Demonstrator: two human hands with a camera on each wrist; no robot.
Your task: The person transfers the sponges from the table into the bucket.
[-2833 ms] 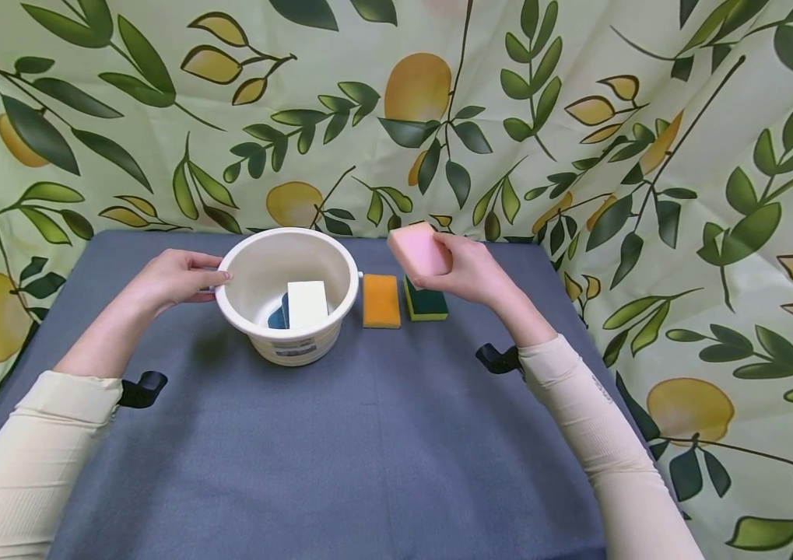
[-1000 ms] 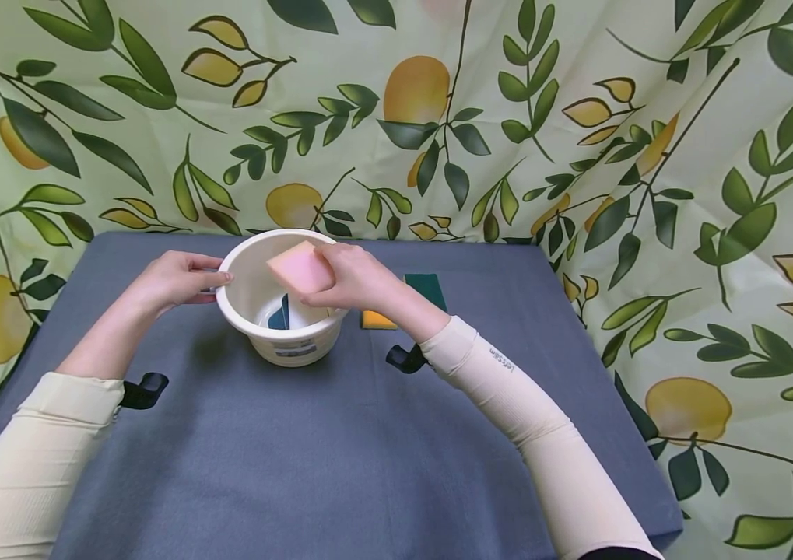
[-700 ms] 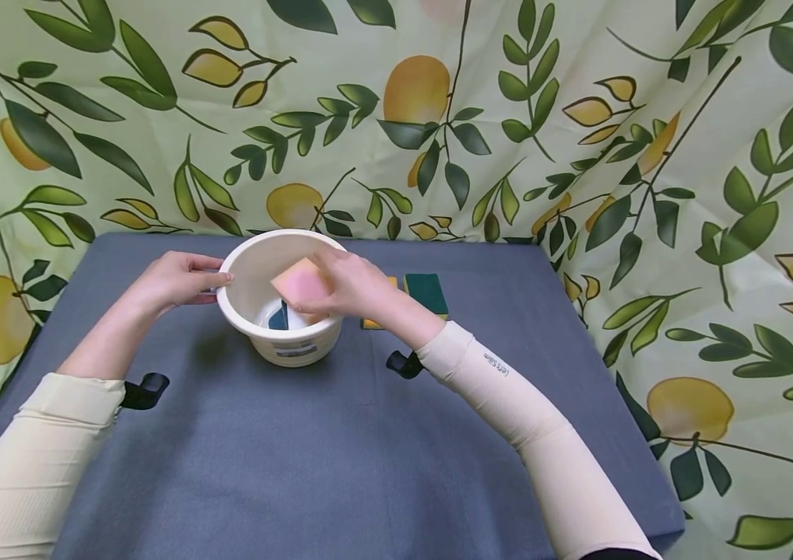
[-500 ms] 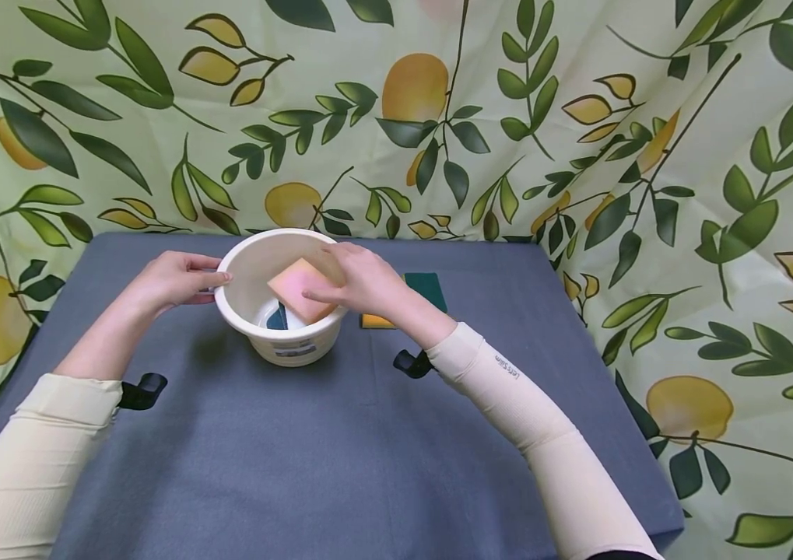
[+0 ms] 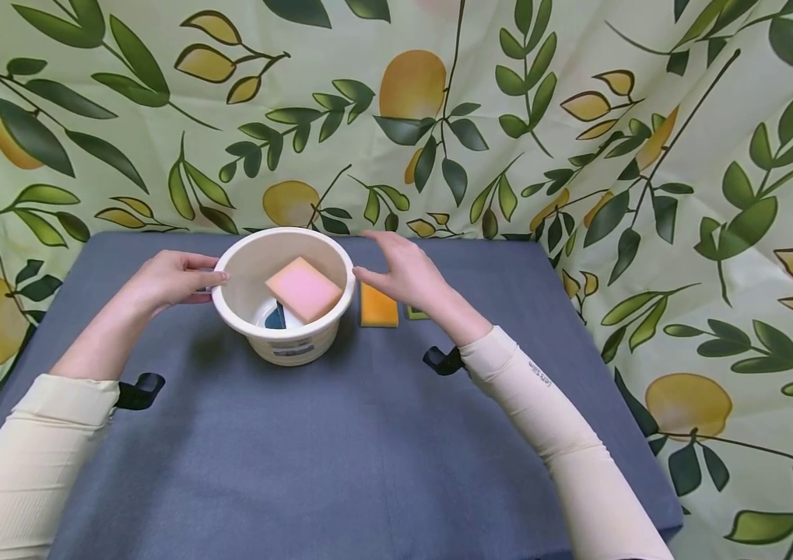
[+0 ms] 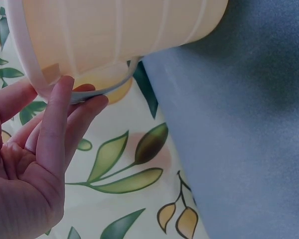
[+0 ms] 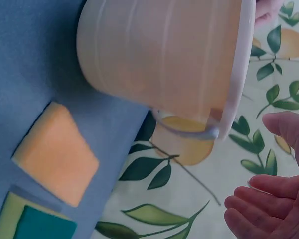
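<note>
At the left, a cream sleeve [image 5: 39, 459] leads to the left hand [image 5: 175, 280], which grips the rim of a round white plastic bucket [image 5: 322, 341], its thumb at the rim and its partly bent fingers outside, beside the pale curved handle [image 6: 109, 89]. The bucket stands upright near the far edge of a table covered in blue-grey cloth [image 5: 284, 459], slightly left of that edge's middle. Inside it are a dark blue piece [image 5: 273, 317], a white block [image 5: 291, 321] largely covered, and a square pink sponge [image 5: 303, 289] lying tilted over the block. Just right of the bucket, an orange rectangular sponge [image 5: 378, 307] lies flat, set in from the far edge. Above it the right hand [image 5: 406, 272] is held beside the rim, thumb and fingers spread wide apart, holding nothing. Farther right lies a green-topped yellow sponge [image 7: 45, 224], mostly hidden by that hand in the head view.
</note>
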